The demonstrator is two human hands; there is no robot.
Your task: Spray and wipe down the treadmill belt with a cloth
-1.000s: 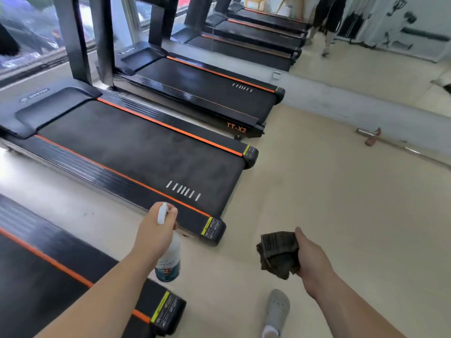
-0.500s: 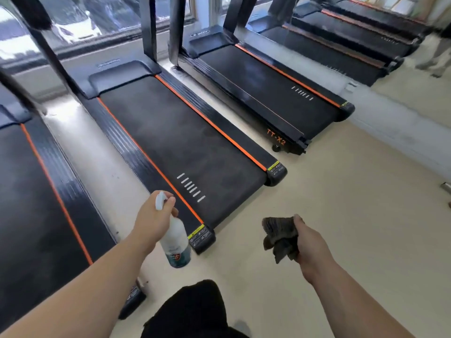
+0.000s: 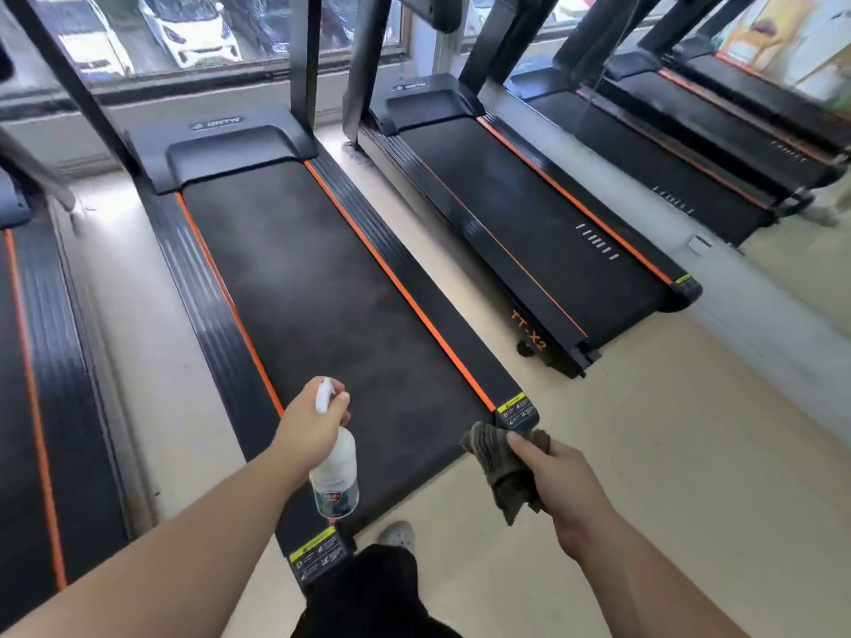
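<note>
White spray bottle (image 3: 335,476) over black belt (image 3: 322,292); crumpled brown cloth (image 3: 502,472) beside.

Orange "TT-X2" on side rail of neighbouring treadmill (image 3: 520,214). Motor cover (image 3: 230,149) logo, yellow warning labels (image 3: 516,411), spray bottle (image 3: 335,481) label: print not legible
</note>
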